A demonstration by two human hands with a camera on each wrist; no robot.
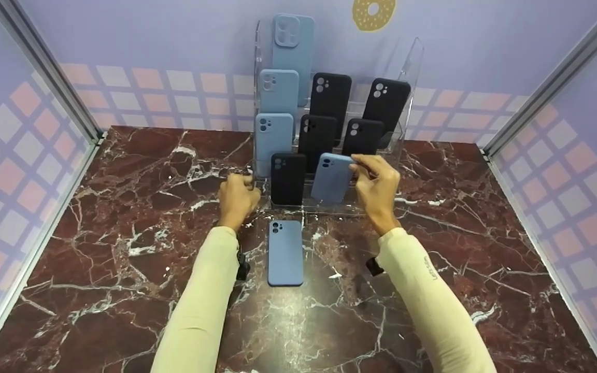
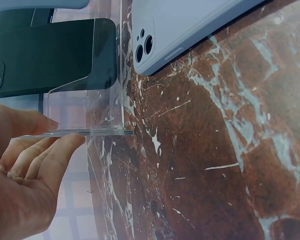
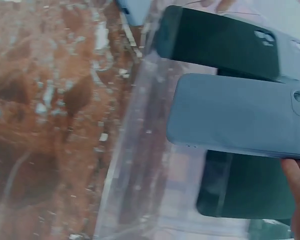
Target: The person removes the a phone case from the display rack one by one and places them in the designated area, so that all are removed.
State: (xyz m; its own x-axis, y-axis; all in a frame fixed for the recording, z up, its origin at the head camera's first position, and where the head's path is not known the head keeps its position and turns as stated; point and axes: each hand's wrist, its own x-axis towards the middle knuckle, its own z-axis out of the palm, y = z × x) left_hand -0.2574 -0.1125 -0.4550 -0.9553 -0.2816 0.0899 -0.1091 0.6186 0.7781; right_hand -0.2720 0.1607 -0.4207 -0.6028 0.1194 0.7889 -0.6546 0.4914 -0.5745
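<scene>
We record a table in dark red-brown marble pattern with pale, branching veins, filling the middle and lower part of the head view; a patch of glare shows at lower centre. Directly on it we note two items: a clear stand, upper centre of that view, and a blue case, flat at centre, just below the stand's front edge, camera cutouts facing up.

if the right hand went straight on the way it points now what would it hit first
Probably the black phone case just beyond the fingertips of the right hand, behind the blue phone case it pinches; the gap in depth is unclear.
</scene>
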